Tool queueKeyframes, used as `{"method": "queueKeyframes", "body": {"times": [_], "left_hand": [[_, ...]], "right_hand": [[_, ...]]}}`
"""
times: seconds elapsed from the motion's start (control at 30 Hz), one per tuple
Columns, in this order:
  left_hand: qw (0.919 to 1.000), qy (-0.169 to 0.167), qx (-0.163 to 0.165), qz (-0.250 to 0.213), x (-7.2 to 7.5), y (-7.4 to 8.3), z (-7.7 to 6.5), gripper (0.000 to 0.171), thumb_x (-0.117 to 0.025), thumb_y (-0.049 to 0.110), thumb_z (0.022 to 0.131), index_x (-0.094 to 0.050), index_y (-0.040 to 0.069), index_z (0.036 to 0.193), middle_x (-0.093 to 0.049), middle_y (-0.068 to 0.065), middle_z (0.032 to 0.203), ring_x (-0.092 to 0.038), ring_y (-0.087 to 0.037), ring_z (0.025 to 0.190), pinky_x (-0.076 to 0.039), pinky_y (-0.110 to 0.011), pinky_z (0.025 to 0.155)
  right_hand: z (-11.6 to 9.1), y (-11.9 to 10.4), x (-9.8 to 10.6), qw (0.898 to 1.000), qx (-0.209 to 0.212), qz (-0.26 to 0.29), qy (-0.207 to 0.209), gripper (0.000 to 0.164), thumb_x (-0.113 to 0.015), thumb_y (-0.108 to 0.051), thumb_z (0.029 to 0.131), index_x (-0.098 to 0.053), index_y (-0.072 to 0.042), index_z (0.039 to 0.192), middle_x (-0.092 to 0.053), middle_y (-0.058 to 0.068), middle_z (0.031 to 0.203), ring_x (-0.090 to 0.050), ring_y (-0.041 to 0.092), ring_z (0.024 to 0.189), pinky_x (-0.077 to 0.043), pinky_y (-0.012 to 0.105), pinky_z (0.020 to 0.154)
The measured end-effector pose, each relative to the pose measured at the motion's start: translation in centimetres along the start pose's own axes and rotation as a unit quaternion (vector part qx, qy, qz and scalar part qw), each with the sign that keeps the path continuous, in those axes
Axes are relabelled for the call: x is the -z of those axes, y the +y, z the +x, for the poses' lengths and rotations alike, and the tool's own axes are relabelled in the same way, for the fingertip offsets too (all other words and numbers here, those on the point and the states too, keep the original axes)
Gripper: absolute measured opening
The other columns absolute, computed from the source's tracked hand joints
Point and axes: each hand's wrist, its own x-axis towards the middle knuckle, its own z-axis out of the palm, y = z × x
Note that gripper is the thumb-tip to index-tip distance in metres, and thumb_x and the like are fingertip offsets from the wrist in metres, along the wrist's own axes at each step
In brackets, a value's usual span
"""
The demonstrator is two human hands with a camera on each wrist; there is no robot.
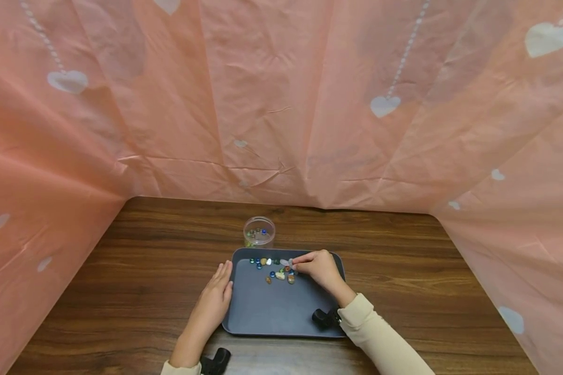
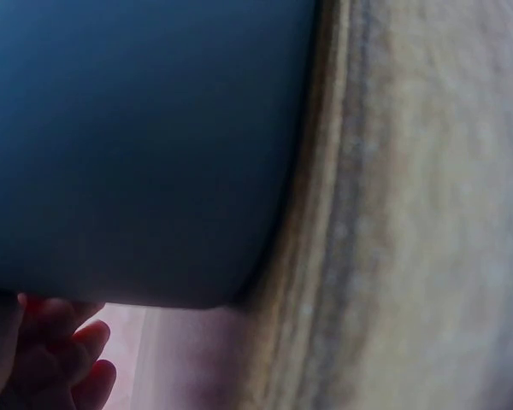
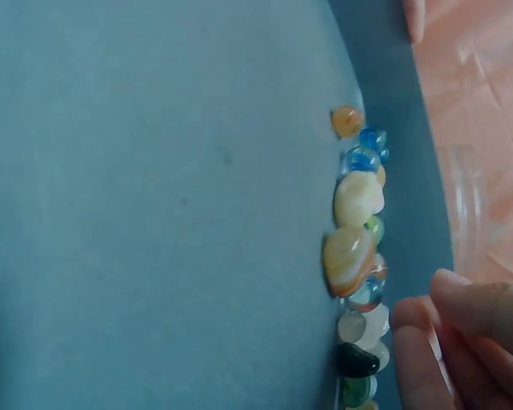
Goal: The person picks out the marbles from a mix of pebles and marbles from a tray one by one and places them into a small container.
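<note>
A dark grey tray (image 1: 277, 312) lies on the wooden table, with several pebbles and glass marbles in its far half. My left hand (image 1: 217, 292) rests along the tray's left edge, fingers fairly straight; in the left wrist view its fingers (image 2: 90, 342) show past the tray's dark side. Over the far right part, my right hand (image 1: 320, 266) pinches a small pale translucent stone (image 1: 291, 262) between thumb and fingertips. Another whitish stone (image 1: 284, 262) lies beside it. Nearby are a cream pebble (image 3: 355, 198), a banded tan pebble (image 3: 349, 260) and a dark green stone (image 3: 357, 360).
Just beyond the tray's far edge stands a clear round container (image 1: 259, 229) with several marbles inside. Wood tabletop (image 1: 413, 271) surrounds the tray. Pink cloth (image 1: 281, 104) with white hearts hangs at the back and both sides.
</note>
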Motion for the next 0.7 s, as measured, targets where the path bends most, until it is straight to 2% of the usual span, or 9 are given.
{"method": "queueKeyframes", "body": {"times": [0.23,0.57,0.7], "left_hand": [[1.0,0.0,0.0,-0.002,0.0,0.0,0.0,0.047,-0.054,0.004,0.099,-0.046,-0.009,0.143,-0.046,-0.024,0.15,-0.043,-0.041,0.141,-0.038,-0.055,0.115],[1.0,-0.002,0.001,-0.002,0.0,0.0,0.1,0.047,-0.055,0.004,0.099,-0.046,-0.009,0.143,-0.046,-0.023,0.15,-0.043,-0.04,0.141,-0.038,-0.054,0.115],[1.0,-0.003,0.004,-0.003,0.0,0.1,0.0,0.047,-0.054,0.004,0.099,-0.046,-0.009,0.143,-0.046,-0.023,0.15,-0.043,-0.04,0.141,-0.038,-0.054,0.115]], "right_hand": [[-0.5,0.2,0.1,1.0,0.002,-0.011,0.01,0.007,-0.083,-0.011,0.075,-0.082,-0.008,0.082,-0.079,0.009,0.087,-0.067,0.006,0.077,-0.052,0.021,0.061],[-0.8,-0.4,-1.0,0.996,0.044,-0.073,0.013,0.006,-0.085,-0.011,0.074,-0.082,-0.009,0.079,-0.079,0.007,0.084,-0.073,0.017,0.08,-0.056,0.026,0.061],[-0.8,-0.7,-1.5,0.992,0.087,-0.087,0.017,0.005,-0.084,-0.007,0.073,-0.082,-0.006,0.078,-0.078,0.007,0.079,-0.074,0.016,0.078,-0.057,0.025,0.062]]}}
